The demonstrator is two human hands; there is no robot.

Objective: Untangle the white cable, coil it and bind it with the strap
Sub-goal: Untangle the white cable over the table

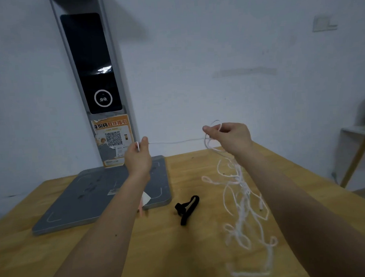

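Observation:
The thin white cable [244,200] is stretched taut in the air between both raised hands. My left hand [139,156] pinches one end above the grey base. My right hand [229,136] holds a few small loops of it; from there the cable hangs down to a tangled heap on the wooden table [140,245] at the right. A black strap [188,209] lies loose on the table between my forearms, touched by neither hand.
A tall grey kiosk [95,79] with a dark screen and an orange QR sticker stands at the back left on a flat grey base plate [96,196]. A white wall is behind. A small shelf [357,143] stands at the far right beyond the table edge.

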